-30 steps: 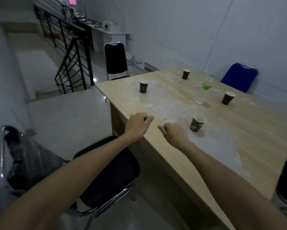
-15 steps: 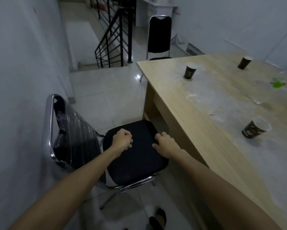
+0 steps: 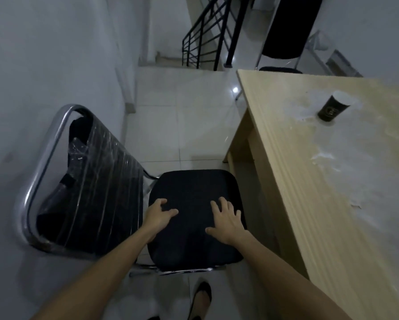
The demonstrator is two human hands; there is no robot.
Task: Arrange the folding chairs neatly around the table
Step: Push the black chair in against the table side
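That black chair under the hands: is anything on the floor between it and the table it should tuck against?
Nothing visible. Both hands, left and right, lie open over the black chair's seat. Only bare white tile shows between the seat and the table's near edge, though the space under the tabletop is dark.

A pale wooden table (image 3: 332, 204) fills the right side, its top streaked with white dusty patches. One dark paper cup (image 3: 334, 109) stands upright on it near the far corner. The white tiled floor (image 3: 184, 125) carries a black folding chair (image 3: 194, 218) just beside the table's long edge, and another black chair (image 3: 286, 31) at its far end.
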